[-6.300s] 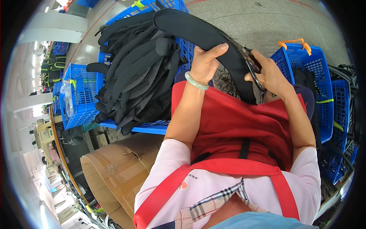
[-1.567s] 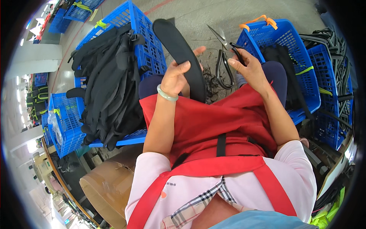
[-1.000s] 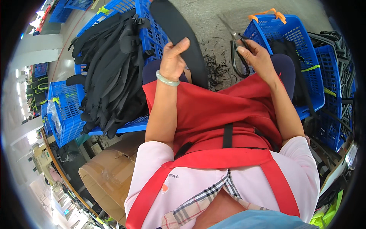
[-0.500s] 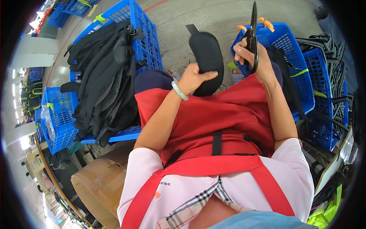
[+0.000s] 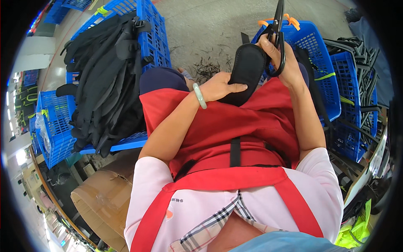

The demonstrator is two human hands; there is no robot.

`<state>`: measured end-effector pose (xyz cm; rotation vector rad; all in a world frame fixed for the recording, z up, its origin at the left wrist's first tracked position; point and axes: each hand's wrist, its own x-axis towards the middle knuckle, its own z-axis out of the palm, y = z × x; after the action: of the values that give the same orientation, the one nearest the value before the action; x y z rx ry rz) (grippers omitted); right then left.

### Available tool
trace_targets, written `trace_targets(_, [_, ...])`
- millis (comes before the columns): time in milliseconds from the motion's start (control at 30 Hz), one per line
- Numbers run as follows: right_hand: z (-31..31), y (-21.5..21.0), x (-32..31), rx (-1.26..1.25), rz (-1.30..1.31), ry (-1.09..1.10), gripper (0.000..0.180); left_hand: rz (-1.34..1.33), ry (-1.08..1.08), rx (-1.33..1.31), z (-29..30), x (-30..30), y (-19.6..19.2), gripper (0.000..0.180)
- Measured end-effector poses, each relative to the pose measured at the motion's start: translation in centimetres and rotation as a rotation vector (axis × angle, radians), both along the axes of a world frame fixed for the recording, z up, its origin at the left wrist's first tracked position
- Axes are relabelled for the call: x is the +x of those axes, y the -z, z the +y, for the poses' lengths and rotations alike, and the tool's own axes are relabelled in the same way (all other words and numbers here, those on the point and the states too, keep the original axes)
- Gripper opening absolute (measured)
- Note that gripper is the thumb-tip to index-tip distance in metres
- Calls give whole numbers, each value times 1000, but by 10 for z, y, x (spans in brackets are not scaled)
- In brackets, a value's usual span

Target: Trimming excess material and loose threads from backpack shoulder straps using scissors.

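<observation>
My left hand (image 5: 219,87) grips the lower part of a black padded strap (image 5: 248,67), thumb lying across its face. The strap has a rounded far end with a short webbing tab beyond it, and its lower end rests by my red apron. In my right hand (image 5: 282,59) is a pair of black scissors (image 5: 278,26), its blades pointing away from me. The fingers of that hand are at the strap's far right edge; whether they pinch it is hard to make out.
A blue crate (image 5: 153,38) heaped with black padded straps (image 5: 105,80) stands at my left. On the right is another blue crate (image 5: 331,90), with a further crate of dark strips (image 5: 366,80) beyond it. Black scraps (image 5: 205,69) litter the floor ahead. A cardboard box (image 5: 103,199) sits at lower left.
My left hand has carried the strap to the right, up to my right hand and the scissors. The view has shifted slightly, uncovering scraps on the floor.
</observation>
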<state>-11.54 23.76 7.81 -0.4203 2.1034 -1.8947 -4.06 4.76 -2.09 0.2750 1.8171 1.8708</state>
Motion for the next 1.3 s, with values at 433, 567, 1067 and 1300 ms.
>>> trace_targets(433, [-18, 9, 36, 25, -35, -55, 20, 164, -344, 184, -2, 2, -35, 25])
trace_targets(567, [9, 4, 36, 288, 3, -101, 34, 3, -421, 361, -12, 6, -57, 15])
trace_targets(1067, [13, -2, 71, 467, -172, -270, 73, 65, -547, 508, -26, 1, -47, 12])
trace_targets(1300, [16, 1, 71, 459, -7, -289, 63, 66, -559, 508, -25, 2, -52, 13])
